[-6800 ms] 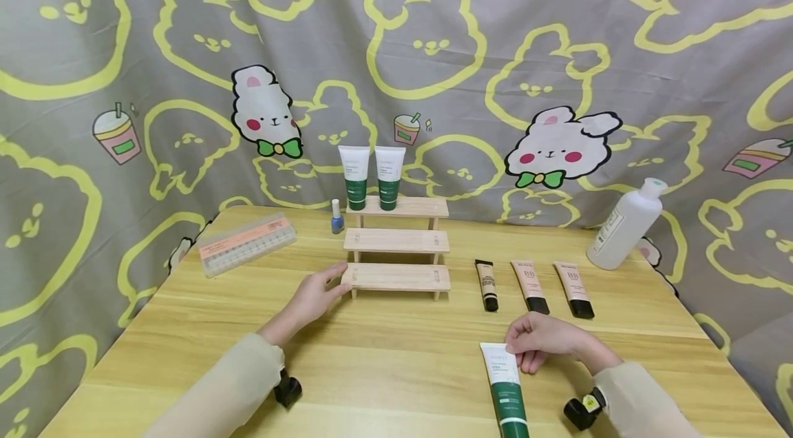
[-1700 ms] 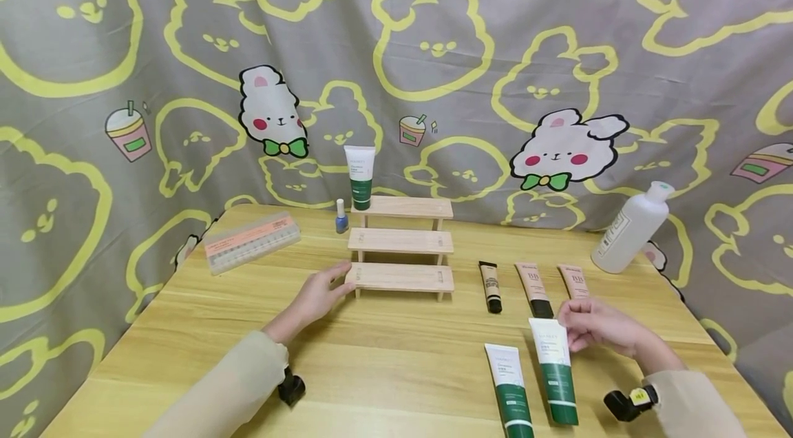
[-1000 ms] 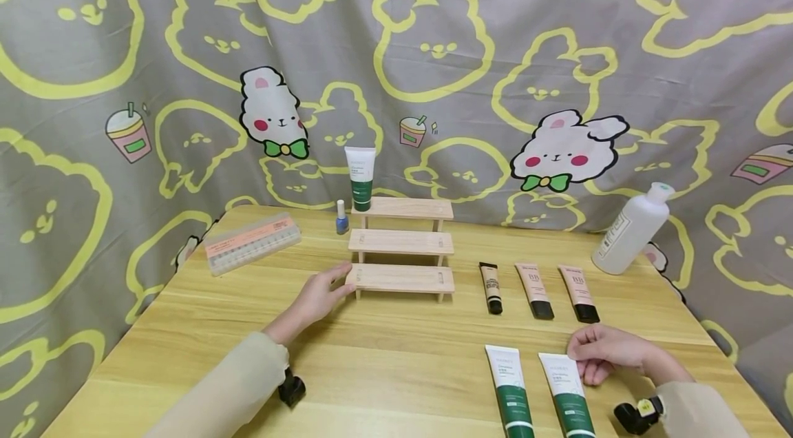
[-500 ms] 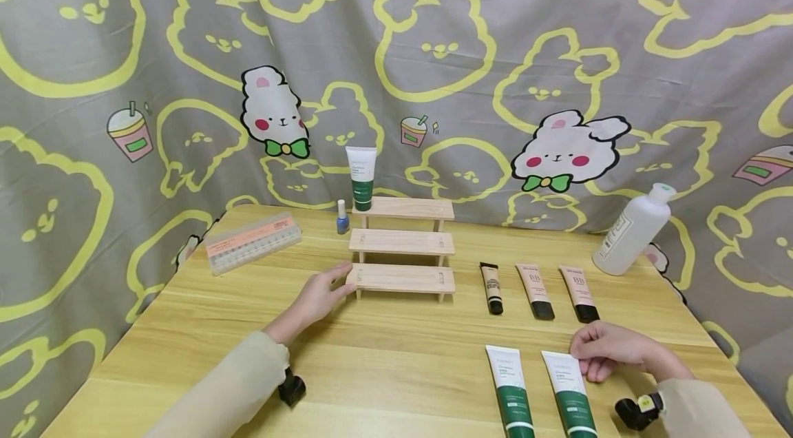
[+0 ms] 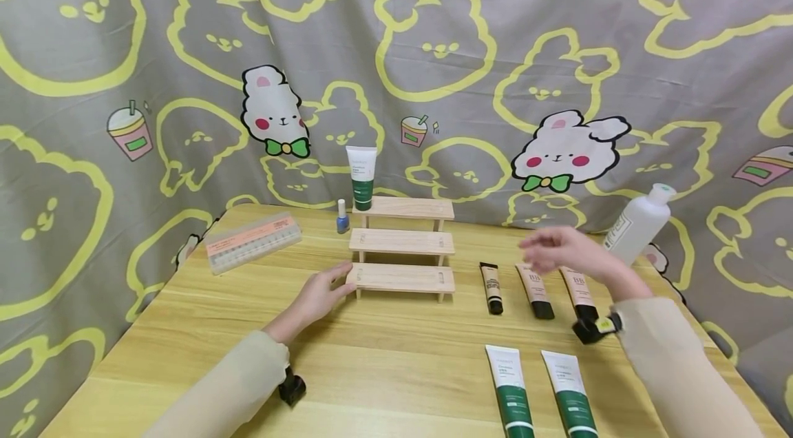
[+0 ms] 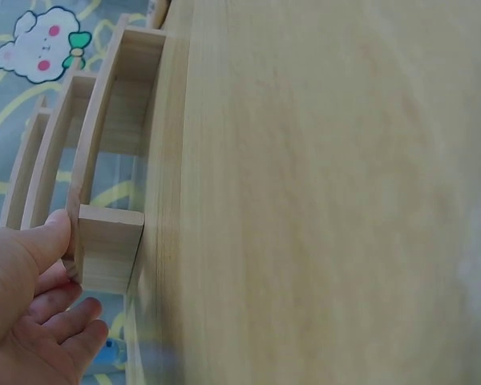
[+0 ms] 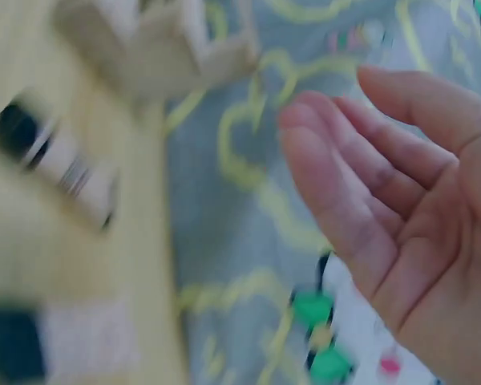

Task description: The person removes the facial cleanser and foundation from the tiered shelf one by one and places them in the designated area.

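My left hand [image 5: 317,295] holds the left end of the lowest step of a three-step wooden display stand [image 5: 403,277]. In the left wrist view the thumb [image 6: 50,239] lies on the step's outer side, with fingers on the other. A white-and-green squeeze tube [image 5: 362,178] stands upright at the left of the top step. My right hand [image 5: 566,250] is in the air over the BB cream tubes, its fingers loosely bent and holding nothing. Two more white-and-green tubes, a left one [image 5: 511,390] and a right one [image 5: 568,393], lie side by side at the table's front.
A small beige tube [image 5: 491,288] and two pink BB cream tubes [image 5: 535,292] lie right of the stand. A white bottle [image 5: 638,226] stands at the back right. Blue nail polish [image 5: 343,217] and a flat clear case [image 5: 252,243] are on the left. A patterned curtain [image 5: 434,45] hangs behind.
One white-and-green tube has gone from the top step to the table beside the other. My right hand has let go of it and risen away towards the back. The left hand stays put.
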Demonstrator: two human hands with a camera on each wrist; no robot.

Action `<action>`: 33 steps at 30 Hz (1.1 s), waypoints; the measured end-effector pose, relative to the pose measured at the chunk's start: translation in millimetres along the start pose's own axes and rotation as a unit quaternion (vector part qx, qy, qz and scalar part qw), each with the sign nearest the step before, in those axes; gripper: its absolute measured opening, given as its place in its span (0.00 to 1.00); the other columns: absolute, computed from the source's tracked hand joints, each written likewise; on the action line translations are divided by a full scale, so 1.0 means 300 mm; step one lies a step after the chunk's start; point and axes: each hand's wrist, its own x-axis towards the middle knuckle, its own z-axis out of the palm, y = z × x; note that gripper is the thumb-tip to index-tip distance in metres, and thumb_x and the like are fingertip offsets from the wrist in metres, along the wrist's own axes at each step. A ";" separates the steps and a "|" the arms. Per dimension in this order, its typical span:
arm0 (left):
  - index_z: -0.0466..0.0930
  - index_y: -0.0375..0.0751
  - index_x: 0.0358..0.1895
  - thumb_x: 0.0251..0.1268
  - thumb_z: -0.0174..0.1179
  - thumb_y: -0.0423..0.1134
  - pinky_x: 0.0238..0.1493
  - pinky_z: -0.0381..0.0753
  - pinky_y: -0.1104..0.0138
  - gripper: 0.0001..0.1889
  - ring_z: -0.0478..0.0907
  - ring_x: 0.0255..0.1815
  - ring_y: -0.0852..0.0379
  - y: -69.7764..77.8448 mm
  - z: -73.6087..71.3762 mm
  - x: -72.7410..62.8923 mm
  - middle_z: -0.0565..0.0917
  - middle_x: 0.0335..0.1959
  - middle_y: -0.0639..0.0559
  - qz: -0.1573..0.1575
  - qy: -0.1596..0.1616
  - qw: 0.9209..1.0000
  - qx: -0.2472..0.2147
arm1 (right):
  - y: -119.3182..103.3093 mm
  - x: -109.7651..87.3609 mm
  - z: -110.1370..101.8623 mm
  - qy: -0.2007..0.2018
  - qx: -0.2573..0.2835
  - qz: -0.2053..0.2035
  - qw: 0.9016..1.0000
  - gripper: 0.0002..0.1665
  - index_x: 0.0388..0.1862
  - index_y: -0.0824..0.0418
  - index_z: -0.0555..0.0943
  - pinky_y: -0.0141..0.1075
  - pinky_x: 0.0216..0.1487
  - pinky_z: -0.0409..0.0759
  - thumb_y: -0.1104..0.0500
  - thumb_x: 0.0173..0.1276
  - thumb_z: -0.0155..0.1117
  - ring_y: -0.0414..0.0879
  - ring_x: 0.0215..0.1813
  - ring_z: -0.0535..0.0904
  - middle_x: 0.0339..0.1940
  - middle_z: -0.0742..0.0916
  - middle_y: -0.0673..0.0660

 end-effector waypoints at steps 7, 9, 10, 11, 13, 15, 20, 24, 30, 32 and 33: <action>0.65 0.29 0.64 0.63 0.58 0.38 0.62 0.63 0.53 0.28 0.61 0.64 0.43 0.003 0.001 -0.001 0.65 0.65 0.38 -0.006 -0.002 1.000 -0.003 | -0.209 0.230 0.049 0.056 0.004 -0.056 0.997 0.23 0.53 0.68 0.73 0.44 0.40 0.82 0.55 0.65 0.61 0.58 0.38 0.80 0.36 0.83 0.62; 0.65 0.29 0.64 0.63 0.58 0.38 0.62 0.63 0.53 0.28 0.61 0.64 0.43 0.003 0.001 -0.002 0.65 0.65 0.38 -0.004 -0.002 1.000 -0.002 | -0.259 0.293 0.072 0.073 0.006 -0.067 0.995 0.22 0.53 0.68 0.74 0.44 0.40 0.82 0.56 0.65 0.61 0.58 0.38 0.79 0.36 0.83 0.62; 0.65 0.29 0.64 0.63 0.58 0.38 0.62 0.63 0.53 0.28 0.61 0.64 0.43 0.003 0.001 -0.001 0.65 0.64 0.38 -0.003 -0.002 1.000 -0.002 | -0.282 0.324 0.084 0.082 0.008 -0.072 0.994 0.21 0.53 0.68 0.74 0.44 0.39 0.82 0.57 0.66 0.61 0.58 0.38 0.79 0.37 0.82 0.62; 0.65 0.29 0.64 0.63 0.58 0.38 0.62 0.63 0.53 0.28 0.62 0.64 0.43 0.003 0.001 -0.001 0.65 0.64 0.38 -0.002 -0.001 1.000 -0.002 | -0.302 0.355 0.095 0.091 0.013 -0.077 0.993 0.21 0.53 0.68 0.74 0.43 0.39 0.82 0.57 0.66 0.60 0.58 0.39 0.79 0.38 0.82 0.62; 0.65 0.29 0.64 0.63 0.58 0.38 0.62 0.63 0.53 0.28 0.62 0.64 0.43 0.002 0.001 0.001 0.65 0.64 0.38 -0.001 -0.002 1.000 -0.002 | -0.343 0.414 0.118 0.110 0.035 -0.080 0.990 0.21 0.54 0.69 0.73 0.42 0.39 0.82 0.59 0.66 0.60 0.58 0.41 0.79 0.41 0.82 0.63; 0.65 0.30 0.64 0.63 0.58 0.38 0.62 0.63 0.54 0.27 0.62 0.64 0.43 0.000 0.002 0.002 0.65 0.64 0.39 -0.002 -0.002 1.000 -0.001 | -0.378 0.468 0.140 0.123 0.054 -0.087 0.987 0.21 0.55 0.70 0.72 0.41 0.39 0.82 0.59 0.66 0.60 0.58 0.42 0.79 0.44 0.81 0.66; 0.65 0.30 0.64 0.64 0.58 0.38 0.62 0.63 0.54 0.28 0.61 0.64 0.43 0.001 0.002 0.004 0.65 0.65 0.39 -0.003 -0.005 1.000 0.001 | -0.446 0.580 0.193 0.151 0.066 -0.104 0.981 0.22 0.57 0.67 0.72 0.43 0.40 0.82 0.59 0.66 0.60 0.55 0.44 0.78 0.50 0.79 0.64; 0.64 0.29 0.64 0.64 0.58 0.38 0.62 0.63 0.54 0.28 0.61 0.64 0.43 0.004 0.001 0.004 0.64 0.65 0.38 -0.004 -0.007 1.000 -0.002 | -0.484 0.649 0.238 0.157 0.053 -0.105 0.981 0.25 0.60 0.64 0.70 0.43 0.41 0.81 0.58 0.65 0.62 0.53 0.48 0.77 0.52 0.78 0.62; 0.65 0.30 0.64 0.64 0.58 0.38 0.62 0.63 0.54 0.27 0.62 0.64 0.43 0.006 0.002 0.005 0.65 0.65 0.39 -0.004 -0.005 1.000 0.002 | -0.521 0.701 0.304 0.160 0.042 -0.100 0.981 0.27 0.62 0.64 0.69 0.37 0.39 0.81 0.58 0.65 0.62 0.51 0.51 0.75 0.53 0.78 0.63; 0.65 0.30 0.64 0.64 0.58 0.38 0.62 0.63 0.54 0.27 0.62 0.64 0.43 0.005 0.003 0.005 0.65 0.65 0.39 -0.004 -0.005 1.000 0.003 | -0.524 0.709 0.320 0.169 0.046 -0.093 0.980 0.27 0.62 0.63 0.70 0.35 0.39 0.81 0.58 0.66 0.61 0.49 0.50 0.76 0.51 0.79 0.61; 0.65 0.30 0.64 0.64 0.58 0.38 0.62 0.63 0.54 0.27 0.62 0.64 0.43 0.005 0.003 0.005 0.65 0.65 0.39 -0.004 -0.006 1.000 0.004 | -0.525 0.712 0.327 0.175 0.048 -0.088 0.979 0.26 0.61 0.63 0.71 0.35 0.38 0.81 0.58 0.66 0.61 0.49 0.49 0.76 0.49 0.80 0.60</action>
